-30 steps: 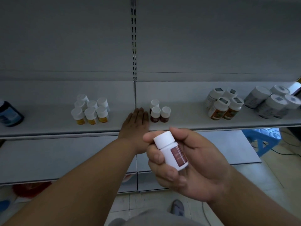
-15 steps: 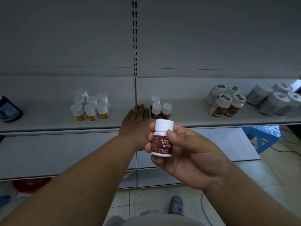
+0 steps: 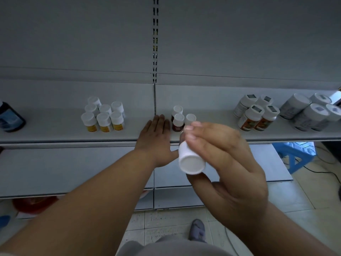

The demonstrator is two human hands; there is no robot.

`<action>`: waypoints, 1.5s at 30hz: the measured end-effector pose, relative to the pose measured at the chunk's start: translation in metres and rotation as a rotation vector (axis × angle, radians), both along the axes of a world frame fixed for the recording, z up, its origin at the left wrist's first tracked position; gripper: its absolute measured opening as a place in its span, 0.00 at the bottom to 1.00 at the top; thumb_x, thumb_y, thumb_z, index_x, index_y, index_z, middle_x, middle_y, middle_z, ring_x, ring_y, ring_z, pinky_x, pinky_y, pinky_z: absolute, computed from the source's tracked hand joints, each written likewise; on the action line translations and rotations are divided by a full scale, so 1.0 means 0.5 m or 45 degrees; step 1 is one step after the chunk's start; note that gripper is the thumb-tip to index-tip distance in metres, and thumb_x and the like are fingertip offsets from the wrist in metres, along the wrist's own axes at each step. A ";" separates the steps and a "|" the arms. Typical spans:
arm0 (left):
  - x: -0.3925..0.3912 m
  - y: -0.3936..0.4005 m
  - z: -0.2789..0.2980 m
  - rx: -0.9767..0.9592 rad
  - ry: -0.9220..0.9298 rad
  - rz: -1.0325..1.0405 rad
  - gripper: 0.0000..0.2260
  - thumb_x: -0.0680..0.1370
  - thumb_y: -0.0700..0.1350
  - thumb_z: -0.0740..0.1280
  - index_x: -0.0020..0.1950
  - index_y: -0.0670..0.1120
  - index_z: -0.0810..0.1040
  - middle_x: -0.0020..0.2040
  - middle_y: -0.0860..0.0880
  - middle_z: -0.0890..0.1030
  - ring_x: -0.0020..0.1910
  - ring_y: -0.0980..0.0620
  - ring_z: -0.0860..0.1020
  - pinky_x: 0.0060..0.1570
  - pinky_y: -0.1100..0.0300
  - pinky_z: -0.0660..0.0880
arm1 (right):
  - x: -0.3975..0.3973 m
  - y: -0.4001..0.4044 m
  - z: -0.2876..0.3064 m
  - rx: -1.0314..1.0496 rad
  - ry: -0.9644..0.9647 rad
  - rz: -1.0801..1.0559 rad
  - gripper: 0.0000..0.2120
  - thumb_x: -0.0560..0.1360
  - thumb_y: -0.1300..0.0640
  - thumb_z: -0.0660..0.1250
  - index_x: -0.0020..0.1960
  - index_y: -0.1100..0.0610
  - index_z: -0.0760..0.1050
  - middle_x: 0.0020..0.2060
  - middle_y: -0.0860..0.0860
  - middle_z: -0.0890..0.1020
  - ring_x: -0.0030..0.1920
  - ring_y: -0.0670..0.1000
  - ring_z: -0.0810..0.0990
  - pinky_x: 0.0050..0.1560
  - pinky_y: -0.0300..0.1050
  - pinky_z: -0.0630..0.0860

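- Nearest, below both grips, a grey shoe (image 3: 197,231) stands on the pale tiled floor (image 3: 304,200).
- The right grip (image 3: 227,163) pinches a small white plastic bottle (image 3: 191,164), thumb under the cap and fingertips (image 3: 191,130) over the body. The bottle is tilted, its round cap facing the camera, and is held in the air in front of the shelf edge. Its label is hidden.
- Just left of that bottle, the left grip (image 3: 156,139) lies palm down on the front edge of the grey metal shelf (image 3: 55,133). Its fingers are straight and together, and it holds nothing.
- Just beyond the right grip's fingertips, three small dark red bottles with white caps (image 3: 178,122) stand upright on the shelf, one partly hidden.
- Well left of the left grip stands a cluster of white-capped bottles with yellow labels (image 3: 103,117).
- Well right of the right grip stand four white-capped bottles with orange labels (image 3: 256,115), then large white round tubs (image 3: 310,111).
- At the far left edge stands a dark blue bottle (image 3: 11,117).
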State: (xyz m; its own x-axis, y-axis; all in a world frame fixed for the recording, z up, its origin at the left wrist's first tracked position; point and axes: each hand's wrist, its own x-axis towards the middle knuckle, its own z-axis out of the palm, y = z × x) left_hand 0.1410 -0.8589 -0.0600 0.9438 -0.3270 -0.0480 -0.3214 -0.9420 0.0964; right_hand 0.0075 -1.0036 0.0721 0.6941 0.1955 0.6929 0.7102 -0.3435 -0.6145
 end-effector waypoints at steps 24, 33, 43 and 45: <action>-0.005 -0.003 0.006 0.068 0.026 0.043 0.50 0.73 0.76 0.49 0.81 0.42 0.41 0.81 0.43 0.40 0.80 0.46 0.38 0.78 0.50 0.39 | 0.280 -0.140 -0.094 -0.831 0.700 -0.366 0.19 0.75 0.59 0.67 0.66 0.51 0.72 0.59 0.50 0.78 0.51 0.49 0.78 0.49 0.39 0.71; -0.007 -0.005 0.010 0.061 0.049 0.050 0.50 0.73 0.76 0.49 0.80 0.42 0.39 0.81 0.43 0.38 0.79 0.46 0.37 0.78 0.49 0.39 | 0.318 -0.139 -0.097 -0.773 0.654 -0.281 0.25 0.74 0.56 0.68 0.69 0.49 0.69 0.60 0.48 0.77 0.58 0.45 0.75 0.59 0.46 0.74; -0.009 -0.007 0.014 0.059 0.039 0.049 0.49 0.74 0.75 0.50 0.80 0.43 0.39 0.81 0.43 0.39 0.80 0.46 0.38 0.77 0.50 0.37 | 0.424 -0.041 -0.048 -1.289 0.732 0.088 0.16 0.80 0.60 0.60 0.65 0.45 0.74 0.56 0.43 0.72 0.53 0.45 0.70 0.53 0.40 0.63; -0.010 -0.007 0.015 0.063 0.027 0.050 0.49 0.74 0.75 0.50 0.80 0.43 0.39 0.81 0.43 0.39 0.80 0.46 0.38 0.77 0.51 0.37 | 0.432 -0.042 -0.044 -1.300 0.704 0.101 0.15 0.80 0.59 0.61 0.65 0.47 0.75 0.56 0.44 0.75 0.53 0.45 0.71 0.53 0.38 0.64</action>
